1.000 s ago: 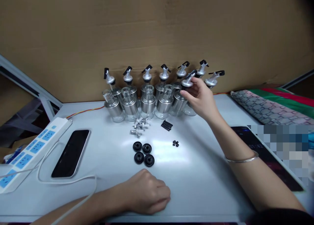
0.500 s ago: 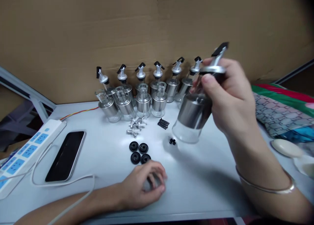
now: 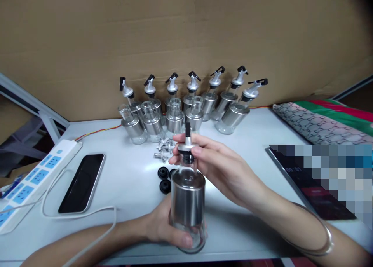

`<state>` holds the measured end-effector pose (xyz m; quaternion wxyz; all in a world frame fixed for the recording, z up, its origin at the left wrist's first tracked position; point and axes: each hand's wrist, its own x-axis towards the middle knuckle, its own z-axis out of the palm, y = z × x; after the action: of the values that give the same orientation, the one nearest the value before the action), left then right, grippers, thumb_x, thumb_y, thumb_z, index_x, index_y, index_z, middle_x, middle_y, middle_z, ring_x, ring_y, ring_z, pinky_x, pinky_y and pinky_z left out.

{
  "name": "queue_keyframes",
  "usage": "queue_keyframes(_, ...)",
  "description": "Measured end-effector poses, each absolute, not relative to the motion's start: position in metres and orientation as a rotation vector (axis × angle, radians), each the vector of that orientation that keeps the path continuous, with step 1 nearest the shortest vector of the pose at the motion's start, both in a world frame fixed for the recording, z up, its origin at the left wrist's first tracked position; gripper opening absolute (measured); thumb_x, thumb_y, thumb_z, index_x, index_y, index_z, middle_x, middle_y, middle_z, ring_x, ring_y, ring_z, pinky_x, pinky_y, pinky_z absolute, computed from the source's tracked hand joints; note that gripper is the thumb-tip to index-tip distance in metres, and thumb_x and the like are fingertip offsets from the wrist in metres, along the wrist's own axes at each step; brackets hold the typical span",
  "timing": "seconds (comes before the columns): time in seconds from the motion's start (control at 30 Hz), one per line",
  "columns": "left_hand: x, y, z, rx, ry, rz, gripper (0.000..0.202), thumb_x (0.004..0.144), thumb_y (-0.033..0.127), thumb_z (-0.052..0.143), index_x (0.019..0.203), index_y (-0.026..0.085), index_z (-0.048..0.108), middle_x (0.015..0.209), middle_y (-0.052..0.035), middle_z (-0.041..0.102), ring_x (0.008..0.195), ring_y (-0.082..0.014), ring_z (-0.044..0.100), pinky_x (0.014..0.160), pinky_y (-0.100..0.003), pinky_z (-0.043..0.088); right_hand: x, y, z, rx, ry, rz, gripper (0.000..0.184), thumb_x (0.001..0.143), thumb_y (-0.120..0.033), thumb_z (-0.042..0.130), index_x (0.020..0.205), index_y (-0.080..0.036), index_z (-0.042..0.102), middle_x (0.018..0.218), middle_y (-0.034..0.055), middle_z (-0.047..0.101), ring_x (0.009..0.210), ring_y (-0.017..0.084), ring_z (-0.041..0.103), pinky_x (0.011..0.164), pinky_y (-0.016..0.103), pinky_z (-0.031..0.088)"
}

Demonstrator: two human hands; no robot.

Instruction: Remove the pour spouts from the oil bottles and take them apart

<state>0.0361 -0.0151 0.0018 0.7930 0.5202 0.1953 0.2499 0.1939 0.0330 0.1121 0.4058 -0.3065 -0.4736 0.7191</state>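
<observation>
Steel-sleeved clear glass bottle [image 3: 188, 203] is upright near the white counter's front edge [image 3: 136, 255]; left hand [image 3: 161, 224] clamps its base, right hand [image 3: 223, 166] pinches its silver-and-black pourer [image 3: 186, 147]. Counter contact is unclear.

The held bottle [image 3: 189, 191] is smooth glass, its sleeve [image 3: 188, 205] shiny metal, the tabletop [image 3: 132, 181] glossy.

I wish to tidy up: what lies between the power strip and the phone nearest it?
A white cable lies between the power strip and that phone, in the head view.
</observation>
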Motion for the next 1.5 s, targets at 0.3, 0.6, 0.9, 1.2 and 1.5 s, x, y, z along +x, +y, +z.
queue_keyframes(0.3,0.036,-0.009,0.006,0.955,0.392,0.463,0.057,0.06,0.052,0.078,0.096,0.009,0.066,0.085,-0.0116,0.066,0.075,-0.0202,0.062,0.066,-0.03,0.05,0.182,0.028,0.099,-0.712,-1.069,1.692,0.03,0.082,-0.043,0.065,0.099,-0.02,0.056,0.078,-0.0014,0.056,0.069,0.009,0.056,0.06,0.02,0.048)
queue_keyframes(0.6,0.039,-0.008,0.014,1.035,0.366,0.444,0.056,0.061,0.053,0.077,0.092,0.008,0.067,0.072,-0.005,0.058,0.062,-0.0128,0.051,0.063,-0.026,0.046,0.18,0.023,0.094,-0.739,-1.033,1.715,0.029,0.086,-0.047,0.059,0.101,-0.022,0.055,0.074,-0.0038,0.056,0.063,0.006,0.056,0.055,0.017,0.046)
queue_keyframes(0.9,0.04,-0.006,0.016,1.172,0.376,0.373,0.061,0.062,0.063,0.073,0.091,0.009,0.068,0.072,-0.0036,0.057,0.06,-0.0118,0.049,0.068,-0.029,0.051,0.175,0.03,0.089,-0.759,-0.886,1.832,0.035,0.08,-0.048,0.065,0.097,-0.019,0.055,0.07,-0.0051,0.055,0.054,0.005,0.056,0.049,0.015,0.045)
queue_keyframes(1.2,0.038,-0.005,0.016,1.18,0.387,0.325,0.064,0.06,0.064,0.073,0.094,0.009,0.068,0.081,-0.0074,0.062,0.069,-0.0152,0.055,0.069,-0.03,0.051,0.173,0.031,0.09,-0.798,-0.874,1.827,0.041,0.076,-0.053,0.066,0.096,-0.019,0.055,0.064,-0.0058,0.055,0.05,0.005,0.054,0.045,0.014,0.044)
queue_keyframes(1.5,0.039,-0.003,0.024,1.198,0.395,0.299,0.063,0.056,0.061,0.077,0.094,0.011,0.067,0.082,-0.0066,0.061,0.066,-0.0136,0.053,0.064,-0.026,0.05,0.173,0.032,0.086,-0.808,-0.933,1.787,0.042,0.076,-0.059,0.063,0.089,-0.02,0.052,0.061,-0.007,0.054,0.047,0.005,0.053,0.044,0.015,0.043)
